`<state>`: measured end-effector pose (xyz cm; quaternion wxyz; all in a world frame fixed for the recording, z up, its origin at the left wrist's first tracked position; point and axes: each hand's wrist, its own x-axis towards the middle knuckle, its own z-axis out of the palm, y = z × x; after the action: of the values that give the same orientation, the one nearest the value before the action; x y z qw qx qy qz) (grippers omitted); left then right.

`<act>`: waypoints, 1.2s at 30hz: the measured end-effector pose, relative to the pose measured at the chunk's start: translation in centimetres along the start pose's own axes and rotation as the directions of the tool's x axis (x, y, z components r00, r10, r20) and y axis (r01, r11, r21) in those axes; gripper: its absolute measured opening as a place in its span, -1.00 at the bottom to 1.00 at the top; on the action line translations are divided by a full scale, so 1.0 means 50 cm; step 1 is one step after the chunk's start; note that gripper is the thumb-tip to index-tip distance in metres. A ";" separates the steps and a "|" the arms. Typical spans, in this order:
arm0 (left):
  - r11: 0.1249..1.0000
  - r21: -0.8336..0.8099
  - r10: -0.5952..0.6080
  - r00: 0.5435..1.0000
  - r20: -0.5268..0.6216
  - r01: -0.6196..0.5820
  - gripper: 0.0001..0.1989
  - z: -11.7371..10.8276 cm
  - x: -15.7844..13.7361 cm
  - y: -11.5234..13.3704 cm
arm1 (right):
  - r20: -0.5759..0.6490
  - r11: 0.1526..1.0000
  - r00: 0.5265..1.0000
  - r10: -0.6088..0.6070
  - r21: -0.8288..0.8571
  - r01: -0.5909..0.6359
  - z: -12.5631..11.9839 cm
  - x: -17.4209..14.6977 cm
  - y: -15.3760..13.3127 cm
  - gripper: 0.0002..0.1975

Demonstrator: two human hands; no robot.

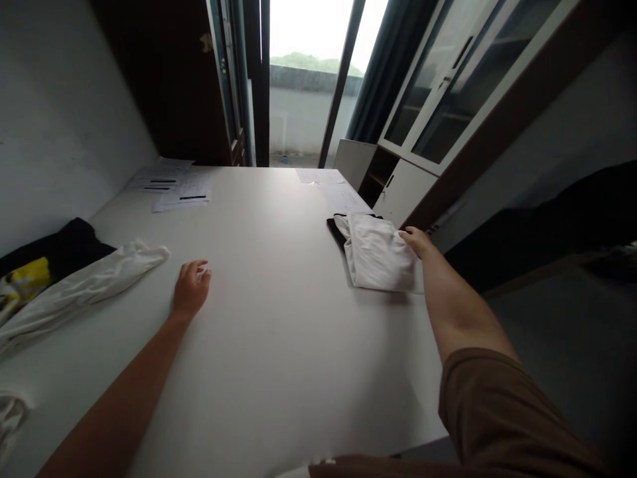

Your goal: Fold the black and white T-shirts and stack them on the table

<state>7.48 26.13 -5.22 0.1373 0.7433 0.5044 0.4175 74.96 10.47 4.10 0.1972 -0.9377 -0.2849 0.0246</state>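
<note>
A folded white garment (381, 255) lies at the right side of the white table (279, 345), on top of dark folded cloth (337, 232) that shows along its left and far edges. My right hand (417, 241) is at the garment's right edge, with its fingers closed on the fabric. On the left, my left hand (193, 285) rests over the tabletop, fingers loosely bent and apart from the thumb, holding nothing. Just beyond it to the left lies a rumpled white garment (94, 282) with a long narrow end pointing at the hand.
Black clothing (67, 242) and a yellow patterned cloth (30, 279) lie by the left wall. Printed papers (182, 192) are at the far left, and more sheets (341, 197) at the far right. A white cabinet (405, 189) stands beyond the table's right edge.
</note>
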 end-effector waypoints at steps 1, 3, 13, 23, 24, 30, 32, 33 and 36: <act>1.000 0.001 0.000 1.000 0.002 0.000 -0.70 0.000 0.000 0.000 | -0.010 1.000 1.000 0.008 -0.020 -0.008 0.014 -0.010 0.020 -0.50; 1.000 0.003 0.002 1.000 0.006 -0.002 -0.70 0.001 0.000 0.000 | -0.064 0.996 0.997 0.037 -0.083 -0.043 0.036 -0.030 0.053 -0.44; 0.999 0.032 0.015 1.000 0.026 -0.016 -0.70 0.007 -0.005 -0.001 | -0.042 0.948 0.999 -0.026 -0.318 0.012 0.053 -0.085 0.059 -0.54; 1.000 0.019 0.017 0.999 0.045 -0.017 -0.70 0.009 -0.007 0.002 | -0.003 0.913 0.936 -0.352 -0.223 0.343 0.126 -0.123 -0.236 -0.49; 1.000 0.018 0.017 0.999 0.049 -0.018 -0.71 0.007 -0.007 0.004 | -0.001 0.921 0.942 -0.336 -0.207 0.329 0.137 -0.125 -0.264 -0.43; 1.000 0.023 0.009 0.997 0.079 -0.011 -0.69 0.005 -0.009 0.015 | 0.085 0.943 0.971 -0.224 -0.231 0.238 0.175 -0.112 -0.330 -0.33; 0.999 0.030 0.021 0.996 0.090 -0.023 -0.69 0.007 -0.010 0.015 | 0.090 0.942 0.974 -0.209 -0.247 0.225 0.183 -0.100 -0.329 -0.42; 0.999 0.036 0.029 0.995 0.096 -0.032 -0.68 0.008 -0.009 0.015 | 0.089 0.945 0.975 -0.203 -0.245 0.219 0.187 -0.093 -0.327 -0.47; 0.997 0.051 0.058 0.993 0.104 -0.064 -0.68 0.014 -0.009 0.011 | 0.109 0.957 0.977 -0.184 -0.208 0.203 0.192 -0.078 -0.324 -0.56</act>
<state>8.30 25.66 -5.51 0.1302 0.7822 0.4848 0.3689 61.66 24.09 1.21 0.0820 -0.9192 -0.3849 0.0151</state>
